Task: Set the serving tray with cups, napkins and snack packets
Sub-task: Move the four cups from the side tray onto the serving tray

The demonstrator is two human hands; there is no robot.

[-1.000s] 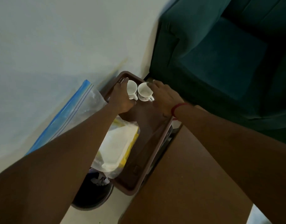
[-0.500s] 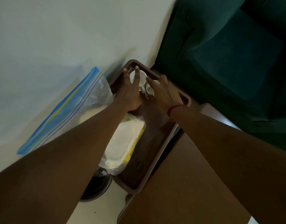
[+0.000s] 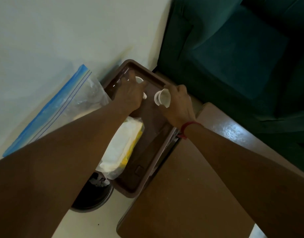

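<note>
A brown serving tray (image 3: 148, 162) lies at the left edge of a wooden table. My left hand (image 3: 130, 97) covers and grips a small white cup (image 3: 139, 80) at the tray's far end. My right hand (image 3: 179, 107) holds a second white cup (image 3: 162, 98), lifted above the tray and tipped on its side. A clear packet of white napkins with yellow edging (image 3: 121, 146) lies along the tray's left side, partly under my left forearm.
A large zip bag with a blue seal (image 3: 62, 107) leans against the white wall on the left. A dark bin (image 3: 94, 194) stands on the floor below the tray. A dark green sofa (image 3: 233, 57) fills the right. The brown table (image 3: 190, 194) extends toward me.
Both hands lay over the two cups close together. Now my right hand has lifted one cup and tipped it to the right, away from the other cup under my left hand.
</note>
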